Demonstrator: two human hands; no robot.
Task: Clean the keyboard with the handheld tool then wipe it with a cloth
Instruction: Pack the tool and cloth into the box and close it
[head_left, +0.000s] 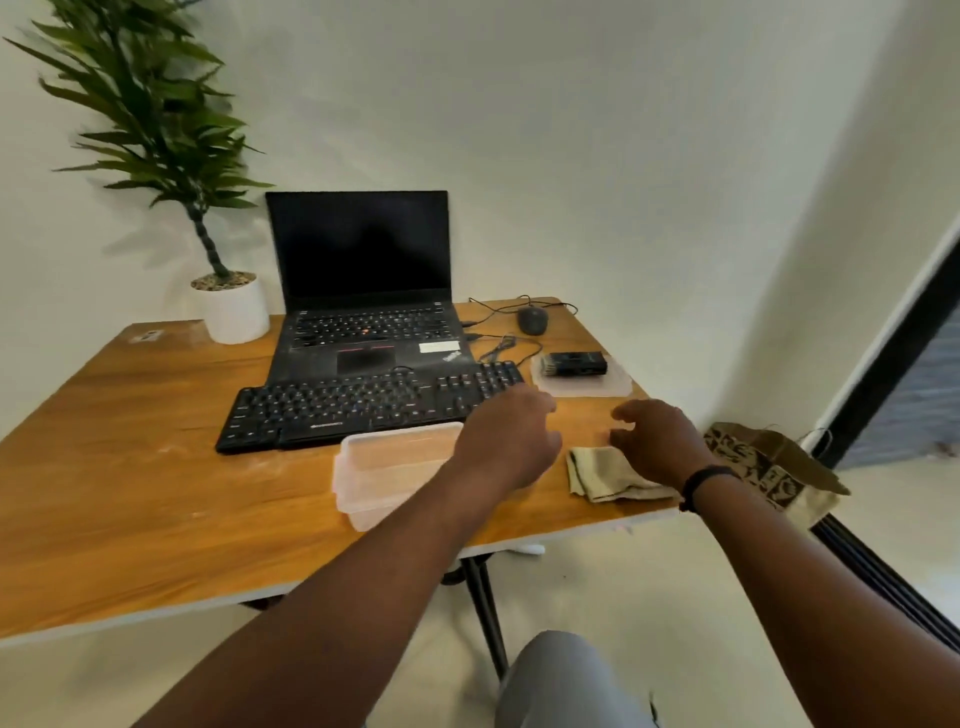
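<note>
While both hands hover loosely curled, holding nothing, the left hand (506, 439) covers the keyboard's (363, 402) right end, and the right hand's (662, 441) fingers (626, 413) hang above the folded cloth (605, 475); the handheld tool (574, 364) lies beyond on the surface (156, 467).

We see both bare forearms stretched forward. Our left hand (506, 439) is palm down, fingers loosely bent and holding nothing. Our right hand (660, 441), a dark band at its wrist, hovers with fingers and thumb curled slightly apart, empty.
</note>
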